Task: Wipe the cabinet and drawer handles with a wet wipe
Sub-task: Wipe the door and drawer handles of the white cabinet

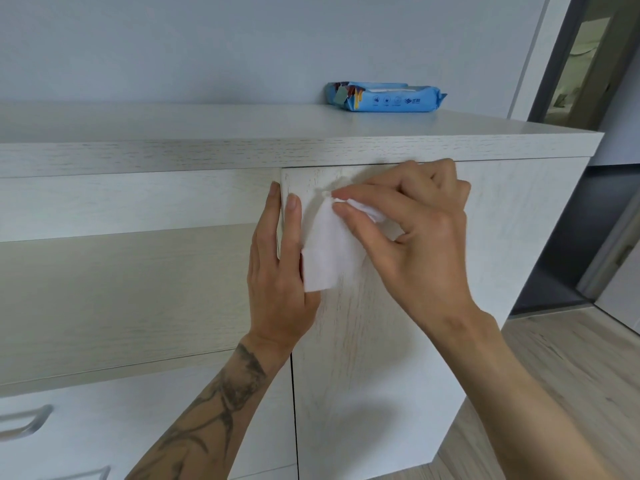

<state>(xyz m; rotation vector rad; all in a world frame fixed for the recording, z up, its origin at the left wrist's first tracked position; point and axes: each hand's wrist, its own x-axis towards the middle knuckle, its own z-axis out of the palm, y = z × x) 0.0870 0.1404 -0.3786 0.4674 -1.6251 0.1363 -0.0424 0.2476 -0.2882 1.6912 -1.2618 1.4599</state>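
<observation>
- Against the cabinet door (381, 341), upper left corner: right hand (415, 237) pinches the white wet wipe (327, 251).
- Left hand (280, 271), fingers extended, flat along the door's left edge.
- Behind, on the cabinet top (207, 126): wipe pack (384, 97), well apart.

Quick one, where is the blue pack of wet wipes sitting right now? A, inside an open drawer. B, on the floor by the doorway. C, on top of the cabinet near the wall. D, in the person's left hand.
C: the blue pack of wet wipes lies on the cabinet top, back by the wall, above both hands.
</observation>
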